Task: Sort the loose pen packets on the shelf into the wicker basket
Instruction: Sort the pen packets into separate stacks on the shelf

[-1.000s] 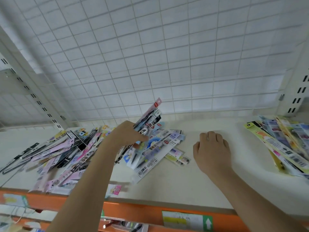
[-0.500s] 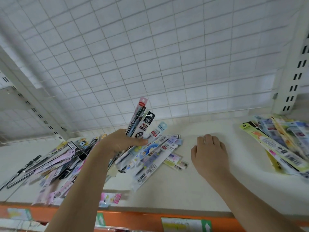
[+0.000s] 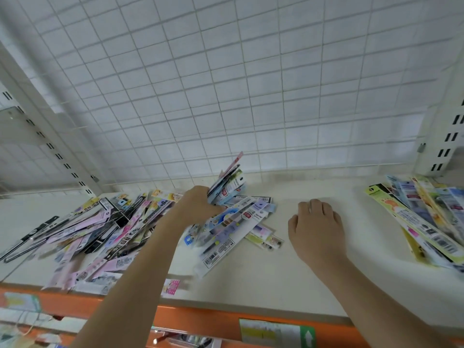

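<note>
My left hand point(image 3: 198, 203) grips a bunch of pen packets point(image 3: 229, 183) and holds them tilted up off the white shelf point(image 3: 288, 277). Under and just right of that hand lies a loose middle pile of packets point(image 3: 233, 229). A larger spread of pink, black and white packets point(image 3: 95, 229) covers the shelf's left part. My right hand point(image 3: 315, 228) rests on the bare shelf to the right of the middle pile, fingers bent, holding nothing. No wicker basket is in view.
A further stack of yellow and blue packets point(image 3: 424, 217) lies at the shelf's right end. A white wire grid point(image 3: 226, 96) backs the shelf, with slotted uprights point(image 3: 447, 144) at both sides. An orange rail point(image 3: 208, 320) with a label runs along the front edge.
My left hand has lifted its bunch of packets up from the middle pile and holds them tilted. My right hand has stayed resting on the shelf.
</note>
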Demonstrator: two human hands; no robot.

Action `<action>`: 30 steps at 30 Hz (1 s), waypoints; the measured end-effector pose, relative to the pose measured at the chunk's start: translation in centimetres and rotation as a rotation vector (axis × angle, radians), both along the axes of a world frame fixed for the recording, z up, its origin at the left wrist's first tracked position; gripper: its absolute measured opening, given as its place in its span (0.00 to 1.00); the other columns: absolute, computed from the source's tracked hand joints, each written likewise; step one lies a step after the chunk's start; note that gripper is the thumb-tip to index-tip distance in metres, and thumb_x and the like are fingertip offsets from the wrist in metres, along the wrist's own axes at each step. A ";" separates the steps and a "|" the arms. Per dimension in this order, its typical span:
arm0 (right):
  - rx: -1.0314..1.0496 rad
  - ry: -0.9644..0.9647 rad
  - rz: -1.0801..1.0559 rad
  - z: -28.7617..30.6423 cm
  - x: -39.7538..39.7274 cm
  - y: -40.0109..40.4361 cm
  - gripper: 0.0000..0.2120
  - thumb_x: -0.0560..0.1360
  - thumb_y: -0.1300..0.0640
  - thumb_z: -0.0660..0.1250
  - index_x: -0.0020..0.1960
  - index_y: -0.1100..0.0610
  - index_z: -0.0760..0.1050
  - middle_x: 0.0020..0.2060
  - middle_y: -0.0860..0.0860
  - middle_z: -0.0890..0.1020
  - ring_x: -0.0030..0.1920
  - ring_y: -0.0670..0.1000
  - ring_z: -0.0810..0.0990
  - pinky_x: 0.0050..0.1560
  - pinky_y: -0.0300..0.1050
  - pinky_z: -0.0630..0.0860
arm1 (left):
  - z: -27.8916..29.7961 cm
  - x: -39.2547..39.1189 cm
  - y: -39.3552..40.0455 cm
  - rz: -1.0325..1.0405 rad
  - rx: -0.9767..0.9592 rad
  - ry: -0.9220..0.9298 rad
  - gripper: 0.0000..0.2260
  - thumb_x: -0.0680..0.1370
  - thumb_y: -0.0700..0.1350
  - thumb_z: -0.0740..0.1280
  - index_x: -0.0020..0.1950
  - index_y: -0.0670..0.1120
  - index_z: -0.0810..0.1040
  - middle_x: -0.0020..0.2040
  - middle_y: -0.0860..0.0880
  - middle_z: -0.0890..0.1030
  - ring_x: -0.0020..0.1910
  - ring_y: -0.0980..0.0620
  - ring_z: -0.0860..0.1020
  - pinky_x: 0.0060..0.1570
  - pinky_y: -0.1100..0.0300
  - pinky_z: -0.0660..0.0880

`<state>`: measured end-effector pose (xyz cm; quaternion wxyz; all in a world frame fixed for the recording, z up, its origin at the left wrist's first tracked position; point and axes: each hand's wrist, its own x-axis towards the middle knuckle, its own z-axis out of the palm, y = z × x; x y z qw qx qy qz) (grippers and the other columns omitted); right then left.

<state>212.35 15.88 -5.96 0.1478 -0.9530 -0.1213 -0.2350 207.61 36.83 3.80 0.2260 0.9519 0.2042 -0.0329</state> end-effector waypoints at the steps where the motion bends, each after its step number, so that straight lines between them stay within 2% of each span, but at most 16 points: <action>1: 0.005 -0.011 0.006 0.0 0.0 0.0 0.19 0.69 0.55 0.50 0.38 0.63 0.77 0.35 0.59 0.78 0.36 0.59 0.78 0.37 0.49 0.76 | -0.3 0.1 -0.1 0.003 0.010 0.017 0.15 0.72 0.48 0.71 0.34 0.45 0.68 0.29 0.49 0.69 0.25 0.53 0.67 0.25 0.64 0.64; 4: -0.007 -0.011 0.009 -0.1 0.0 0.1 0.19 0.69 0.55 0.50 0.38 0.62 0.77 0.35 0.58 0.78 0.36 0.59 0.78 0.38 0.49 0.76 | -1.0 0.4 -0.1 -0.002 0.045 0.090 0.20 0.69 0.50 0.74 0.32 0.44 0.65 0.29 0.49 0.66 0.26 0.52 0.63 0.27 0.62 0.59; 8: -0.012 -0.033 0.019 -0.2 0.0 0.0 0.20 0.69 0.55 0.49 0.38 0.63 0.77 0.34 0.59 0.79 0.36 0.60 0.78 0.37 0.49 0.76 | -0.9 0.4 -0.2 -0.027 0.086 0.168 0.21 0.68 0.50 0.75 0.32 0.44 0.63 0.30 0.49 0.64 0.27 0.53 0.61 0.28 0.61 0.57; 13: -0.026 -0.023 0.023 -0.1 0.1 0.0 0.19 0.69 0.55 0.50 0.39 0.64 0.77 0.35 0.59 0.79 0.37 0.60 0.78 0.37 0.49 0.76 | 0.1 0.3 -0.5 -0.034 0.075 0.174 0.19 0.70 0.42 0.71 0.30 0.44 0.60 0.27 0.49 0.62 0.25 0.52 0.59 0.26 0.62 0.55; 17: -0.038 0.013 0.007 -0.4 0.2 -0.1 0.08 0.69 0.60 0.65 0.42 0.65 0.78 0.38 0.61 0.79 0.40 0.61 0.78 0.41 0.51 0.75 | 1.7 -0.1 -0.7 0.045 0.025 0.086 0.15 0.69 0.40 0.69 0.31 0.44 0.61 0.27 0.49 0.63 0.25 0.51 0.60 0.28 0.62 0.57; 21: -0.043 0.022 0.002 -0.5 0.3 -0.1 0.08 0.70 0.59 0.66 0.45 0.64 0.78 0.42 0.60 0.80 0.44 0.61 0.78 0.44 0.51 0.74 | 3.0 -0.5 -1.1 0.082 0.029 0.035 0.14 0.69 0.41 0.68 0.33 0.44 0.62 0.29 0.49 0.64 0.26 0.50 0.61 0.28 0.63 0.57; 24: -0.027 -0.032 0.000 -0.6 0.4 -0.1 0.07 0.67 0.60 0.70 0.42 0.64 0.78 0.38 0.60 0.79 0.40 0.61 0.78 0.41 0.50 0.75 | 3.8 -0.8 -1.3 0.099 0.007 -0.027 0.08 0.69 0.41 0.68 0.32 0.43 0.70 0.30 0.48 0.73 0.25 0.52 0.66 0.27 0.64 0.62; 27: -0.016 -0.054 -0.002 -0.7 0.4 -0.2 0.07 0.66 0.61 0.70 0.41 0.64 0.78 0.37 0.60 0.79 0.39 0.61 0.78 0.40 0.50 0.76 | 4.3 -1.0 -1.4 0.083 -0.050 -0.032 0.08 0.72 0.43 0.68 0.34 0.42 0.81 0.30 0.50 0.82 0.17 0.62 0.70 0.26 0.65 0.64; 29: -0.008 -0.074 -0.007 -0.7 0.5 -0.1 0.05 0.67 0.62 0.68 0.40 0.64 0.78 0.36 0.60 0.79 0.38 0.61 0.78 0.39 0.49 0.76 | 4.3 -1.1 -1.3 0.068 -0.070 -0.045 0.10 0.75 0.44 0.67 0.39 0.40 0.82 0.33 0.51 0.84 0.18 0.64 0.72 0.27 0.66 0.67; 30: -0.002 -0.084 -0.008 -0.7 0.5 -0.1 0.04 0.67 0.62 0.68 0.39 0.64 0.77 0.36 0.60 0.79 0.38 0.61 0.78 0.39 0.49 0.76 | 4.3 -1.1 -1.3 0.069 -0.085 -0.066 0.11 0.75 0.45 0.67 0.41 0.39 0.83 0.33 0.51 0.84 0.22 0.63 0.76 0.30 0.65 0.71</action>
